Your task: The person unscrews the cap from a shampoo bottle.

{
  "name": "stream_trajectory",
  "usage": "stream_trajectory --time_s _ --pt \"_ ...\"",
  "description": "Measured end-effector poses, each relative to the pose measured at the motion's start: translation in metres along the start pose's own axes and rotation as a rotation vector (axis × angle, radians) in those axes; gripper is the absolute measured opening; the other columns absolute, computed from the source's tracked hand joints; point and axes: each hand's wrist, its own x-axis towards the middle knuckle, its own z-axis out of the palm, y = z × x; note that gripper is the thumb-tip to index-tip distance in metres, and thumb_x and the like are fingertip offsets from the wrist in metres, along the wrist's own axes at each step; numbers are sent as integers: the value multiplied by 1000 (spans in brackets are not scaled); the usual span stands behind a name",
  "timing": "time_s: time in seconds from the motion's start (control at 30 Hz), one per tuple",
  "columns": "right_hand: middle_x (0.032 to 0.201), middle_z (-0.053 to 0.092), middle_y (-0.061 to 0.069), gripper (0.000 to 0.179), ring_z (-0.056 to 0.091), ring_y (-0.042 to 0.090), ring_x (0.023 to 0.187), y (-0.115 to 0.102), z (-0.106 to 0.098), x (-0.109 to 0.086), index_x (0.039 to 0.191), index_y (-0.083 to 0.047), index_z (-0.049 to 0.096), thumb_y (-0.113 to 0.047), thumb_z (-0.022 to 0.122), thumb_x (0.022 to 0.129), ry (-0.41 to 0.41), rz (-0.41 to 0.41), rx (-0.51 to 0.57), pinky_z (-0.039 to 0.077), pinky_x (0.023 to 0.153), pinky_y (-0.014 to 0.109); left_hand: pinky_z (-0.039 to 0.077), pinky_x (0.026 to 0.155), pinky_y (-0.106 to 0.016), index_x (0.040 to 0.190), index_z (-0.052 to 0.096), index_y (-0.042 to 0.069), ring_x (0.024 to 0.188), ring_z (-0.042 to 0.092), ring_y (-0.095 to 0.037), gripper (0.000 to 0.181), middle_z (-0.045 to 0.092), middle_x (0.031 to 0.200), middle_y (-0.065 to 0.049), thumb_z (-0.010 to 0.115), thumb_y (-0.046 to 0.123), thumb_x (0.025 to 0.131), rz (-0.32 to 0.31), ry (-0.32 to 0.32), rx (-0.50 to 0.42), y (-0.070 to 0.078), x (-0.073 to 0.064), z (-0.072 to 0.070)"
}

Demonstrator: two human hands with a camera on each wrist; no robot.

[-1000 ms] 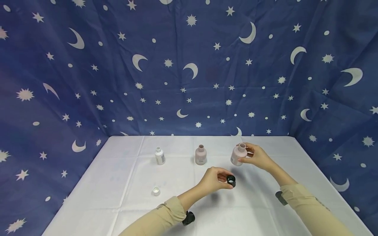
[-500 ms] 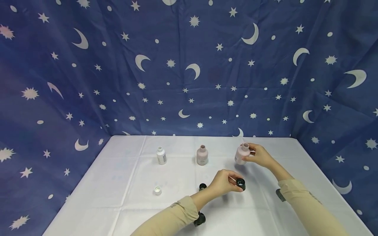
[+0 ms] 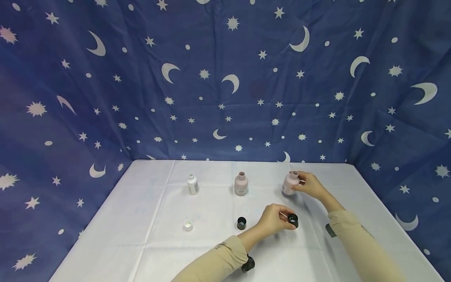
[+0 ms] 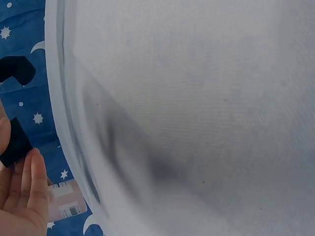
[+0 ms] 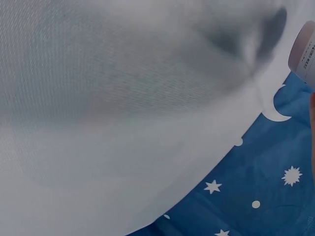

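Note:
Between thumb and fingers, my left hand (image 3: 274,220) pinches a black bottle cap (image 3: 293,220), its hollow side facing up, just over the table. The same cap (image 4: 17,142) shows dark at the left edge of the left wrist view. Farther back, my right hand (image 3: 311,185) grips an uncapped pale pink bottle (image 3: 290,183) by its side, mouth upward. Whether its base touches the table is hard to tell. Only the lower part of that bottle (image 5: 305,54) enters the right wrist view; its label faces the camera.
An uncapped pink bottle (image 3: 241,184) stands at the back middle, and a small white bottle (image 3: 192,184) stands left of it. In front lie a black cap (image 3: 241,223) and a white cap (image 3: 188,225). A star-patterned curtain (image 3: 225,78) borders the white table (image 3: 169,250).
My left hand has moved right with its black cap, uncovering the other black cap on the table. The pink bottle in my right hand has shifted slightly right and lower.

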Motion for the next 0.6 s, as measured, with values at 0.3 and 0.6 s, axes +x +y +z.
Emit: stream_trajectory --time_s 0.3,0.6 --pt "115 58 36 53 57 49 106 11 1 -3 120 21 50 -2 73 77 2 20 -37 50 89 53 48 58 -6 101 72 1 67 67 -2 36 73 90 -9 82 -1 67 8 -7 23 -1 2 5" --pt "115 56 38 53 56 51 107 18 2 -1 120 23 47 2 72 78 -28 28 19 53 87 47 47 56 -6 101 72 2 64 64 1 36 73 89 -8 82 0 67 4 -15 42 -2 3 7"
